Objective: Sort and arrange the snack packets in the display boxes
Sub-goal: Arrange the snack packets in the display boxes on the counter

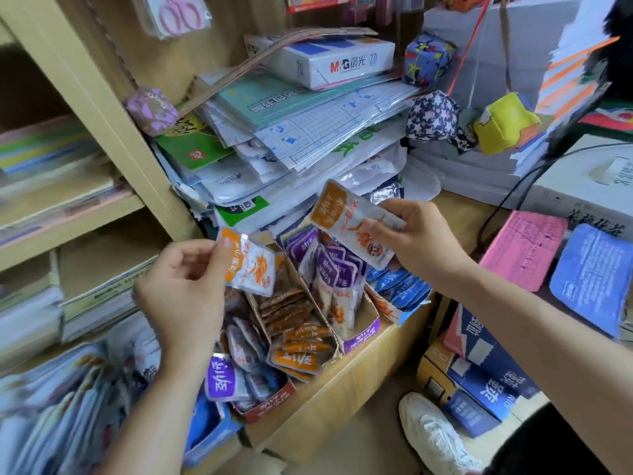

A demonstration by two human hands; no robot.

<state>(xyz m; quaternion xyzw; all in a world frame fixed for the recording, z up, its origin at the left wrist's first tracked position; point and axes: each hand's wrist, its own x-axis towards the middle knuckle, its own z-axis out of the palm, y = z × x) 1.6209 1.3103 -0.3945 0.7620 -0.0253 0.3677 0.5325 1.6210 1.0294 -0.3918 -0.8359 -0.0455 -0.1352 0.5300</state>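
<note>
Now — left hand (181,289) pinches left packet (251,265), right hand (414,234) right packet (346,221) (two orange, fingers (222,250) gripping).

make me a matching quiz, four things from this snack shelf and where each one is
1 left hand
2 right hand
3 blue packets
4 white shoe

a on the floor
b in the rightmost display box
c pinches a packet over the purple packets
d pinches a packet over the orange packets

pairs: 1-d, 2-c, 3-b, 4-a
</note>
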